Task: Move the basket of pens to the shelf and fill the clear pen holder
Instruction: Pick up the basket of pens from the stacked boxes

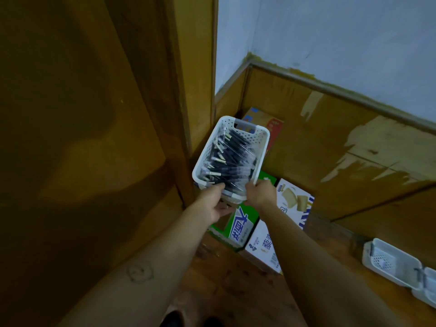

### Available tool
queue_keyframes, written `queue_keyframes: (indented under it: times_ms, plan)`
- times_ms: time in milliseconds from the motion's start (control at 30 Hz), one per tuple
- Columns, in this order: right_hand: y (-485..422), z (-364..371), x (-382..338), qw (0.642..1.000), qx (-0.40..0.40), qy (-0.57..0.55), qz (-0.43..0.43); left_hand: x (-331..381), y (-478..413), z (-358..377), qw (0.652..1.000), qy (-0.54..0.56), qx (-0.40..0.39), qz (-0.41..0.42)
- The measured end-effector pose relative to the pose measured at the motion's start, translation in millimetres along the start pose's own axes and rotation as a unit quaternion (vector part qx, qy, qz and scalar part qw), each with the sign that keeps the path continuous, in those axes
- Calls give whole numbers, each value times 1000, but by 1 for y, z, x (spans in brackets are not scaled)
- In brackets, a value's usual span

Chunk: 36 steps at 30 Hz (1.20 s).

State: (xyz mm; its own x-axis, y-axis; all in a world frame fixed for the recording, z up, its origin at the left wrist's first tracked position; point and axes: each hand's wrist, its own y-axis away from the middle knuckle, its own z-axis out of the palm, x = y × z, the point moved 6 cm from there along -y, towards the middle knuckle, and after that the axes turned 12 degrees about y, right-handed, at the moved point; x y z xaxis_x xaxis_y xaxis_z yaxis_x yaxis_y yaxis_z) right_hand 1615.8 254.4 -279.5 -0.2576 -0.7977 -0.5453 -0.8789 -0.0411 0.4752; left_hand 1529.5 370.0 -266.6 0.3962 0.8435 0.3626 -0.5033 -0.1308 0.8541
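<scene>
A white perforated plastic basket (259,143) full of dark pens (231,159) in clear wrappers is held up in the air, tilted, over a corner of the floor. My left hand (212,202) grips its near end from below on the left. My right hand (260,193) grips the near right corner of its rim. The basket's far end has a cut-out handle. No clear pen holder is in view.
Cardboard boxes lie below: a green and white one (238,224), a white one (295,199), another white one (262,246), and an orange one (271,125) behind the basket. Brown wooden panels (82,114) rise at left. White baskets (391,264) sit at lower right. Wood-clad wall (330,142) behind.
</scene>
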Motion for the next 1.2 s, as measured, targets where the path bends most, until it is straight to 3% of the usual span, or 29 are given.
queue_keyframes:
  times_ms: [300,433,667,867,1200]
  plan:
    - [90,13,4,998,-19,44,-27,-5,70,-45,999,21,40,25]
    - [131,-1,-7,992,-41,76,-90,-12,110,-72,996,44,65,41]
    - [138,-78,-62,987,-7,-50,-151,-21,174,-125,996,24,45,72]
    - [162,-83,-92,958,-73,55,-273,-41,219,-173,996,0,26,85]
    - [250,-26,-78,939,-145,129,-283,-82,288,-259,989,-19,89,117]
